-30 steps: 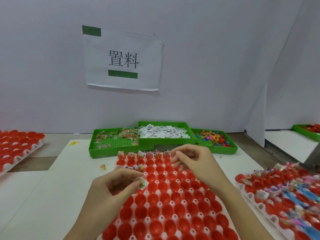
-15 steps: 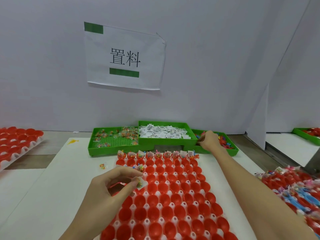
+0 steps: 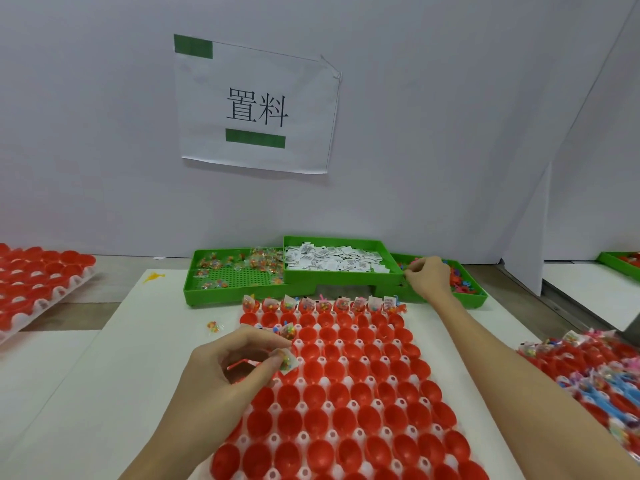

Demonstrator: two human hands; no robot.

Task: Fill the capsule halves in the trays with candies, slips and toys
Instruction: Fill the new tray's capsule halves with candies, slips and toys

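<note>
Nearest, in the lower middle of the frame, the tray of red capsule halves [image 3: 346,393] lies on the white worktop [image 3: 86,393], most cups unfilled; only the far row and a few cups just behind it look loaded. The left hand [image 3: 221,372] hovers over the tray's left side, its grip pinching a candy packet [image 3: 286,362] between thumb and fingertips. That light pinch could let the packet drop into the wrong cup or skip one. A stray candy [image 3: 214,326] already lies on the worktop left of the tray.

Farther back, right of centre, the right hand [image 3: 427,277] reaches into the toy bin [image 3: 465,292], fingers curled among the toys; whether they grasp one I cannot tell. Reaching blind may snag several toys.

Beyond, the slip bin [image 3: 332,259] and candy bin [image 3: 235,275]. On the wall, a paper sign [image 3: 256,105] reads "置料".
</note>
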